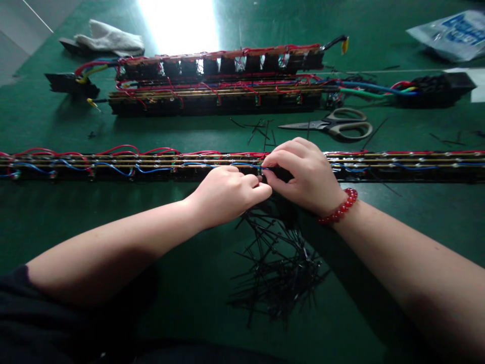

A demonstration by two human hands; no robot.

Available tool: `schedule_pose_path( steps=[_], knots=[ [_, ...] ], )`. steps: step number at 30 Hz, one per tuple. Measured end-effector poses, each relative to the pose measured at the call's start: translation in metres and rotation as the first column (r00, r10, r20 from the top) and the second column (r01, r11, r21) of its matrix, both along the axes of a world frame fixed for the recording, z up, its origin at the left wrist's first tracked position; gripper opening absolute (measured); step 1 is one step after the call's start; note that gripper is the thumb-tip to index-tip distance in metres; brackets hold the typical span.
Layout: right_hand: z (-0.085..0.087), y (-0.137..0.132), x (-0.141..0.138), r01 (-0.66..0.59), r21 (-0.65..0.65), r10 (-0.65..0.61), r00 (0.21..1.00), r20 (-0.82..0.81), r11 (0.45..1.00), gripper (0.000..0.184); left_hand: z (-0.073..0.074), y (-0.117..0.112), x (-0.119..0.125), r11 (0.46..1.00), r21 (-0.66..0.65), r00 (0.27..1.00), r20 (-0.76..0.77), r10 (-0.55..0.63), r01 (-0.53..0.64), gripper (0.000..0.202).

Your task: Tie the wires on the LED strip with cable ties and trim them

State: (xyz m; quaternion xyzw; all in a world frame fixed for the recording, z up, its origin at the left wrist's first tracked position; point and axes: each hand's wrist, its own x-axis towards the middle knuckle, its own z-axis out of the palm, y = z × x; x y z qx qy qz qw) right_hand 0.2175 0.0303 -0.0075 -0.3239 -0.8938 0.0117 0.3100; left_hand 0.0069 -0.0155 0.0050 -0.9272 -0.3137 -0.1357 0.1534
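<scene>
A long black bar (151, 172) with brass rods, red wires and a blue wire (109, 168) runs across the green table. Both hands meet over its middle. My left hand (231, 194) has its fingers curled at the bar's near edge, thumb and forefinger pinched together. On the other side, my right hand (303, 174), with a red bead bracelet above it, pinches thumb and forefinger beside the blue wire. Whatever lies between the fingertips is too small to make out. Just below the hands, a loose pile of thin black cable ties (280, 273) lies on the table.
Beyond the bar lie scissors (341, 125), several black offcuts (257, 132) and two shorter wired bars (215, 101) with cables and black connectors (435, 90). Farther back are a grey-white glove (109, 39) and a plastic bag (450, 35).
</scene>
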Motion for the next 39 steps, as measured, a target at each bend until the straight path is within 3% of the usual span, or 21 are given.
schedule_pose_path(
  steps=[4,8,12,14,17,20,22,24,27,30,35,39],
  knots=[
    [0.000,0.001,0.001,-0.010,0.007,0.010,1.000,-0.003,1.000,0.008,0.001,0.001,0.000,0.998,-0.061,0.999,0.036,-0.011,0.013,0.015],
    [-0.002,0.000,0.002,-0.007,0.050,0.007,1.000,0.002,0.999,0.012,0.028,-0.006,0.000,0.986,-0.167,1.000,0.027,0.007,-0.003,0.018],
    [-0.003,-0.002,0.002,0.028,0.040,-0.030,0.999,0.045,0.999,0.036,0.053,-0.011,-0.020,0.982,-0.111,0.986,0.052,0.156,-0.150,0.019],
    [-0.002,-0.003,0.001,0.038,0.025,-0.041,0.994,0.102,0.999,0.047,0.050,-0.005,-0.040,0.975,-0.075,0.973,0.085,0.216,-0.210,0.029],
    [0.000,-0.006,-0.001,0.077,0.020,-0.079,0.981,0.177,0.997,0.058,0.031,0.012,-0.074,0.953,-0.060,0.952,0.070,0.299,-0.295,0.048],
    [0.003,-0.007,-0.002,0.100,0.017,-0.101,0.969,0.226,0.995,0.058,0.021,0.026,-0.090,0.942,-0.096,0.945,-0.082,0.316,-0.323,0.051],
    [0.004,-0.008,-0.003,0.105,0.011,-0.104,0.963,0.248,0.994,0.053,0.029,0.028,-0.085,0.910,-0.117,0.899,-0.251,0.359,-0.397,0.041],
    [0.006,-0.008,-0.004,0.116,0.005,-0.113,0.956,0.270,0.993,0.044,0.043,0.025,-0.074,0.845,-0.157,0.810,-0.417,0.413,-0.511,0.028],
    [0.006,-0.008,-0.004,0.144,0.005,-0.139,0.948,0.288,0.990,0.035,0.059,0.020,-0.058,0.761,-0.219,0.725,-0.540,0.427,-0.611,0.025],
    [0.006,-0.009,-0.003,0.160,0.036,-0.163,0.947,0.276,0.987,0.033,0.060,0.019,-0.051,0.745,-0.241,0.718,-0.556,0.419,-0.622,0.025],
    [0.006,-0.011,0.001,0.223,0.119,-0.248,0.930,0.271,0.967,0.026,0.047,0.017,-0.044,0.713,-0.276,0.730,-0.500,0.467,-0.645,0.026],
    [0.008,-0.010,0.002,0.289,0.108,-0.307,0.910,0.277,0.951,0.022,0.042,0.012,-0.037,0.735,-0.285,0.770,-0.419,0.482,-0.615,0.030]
  ],
)
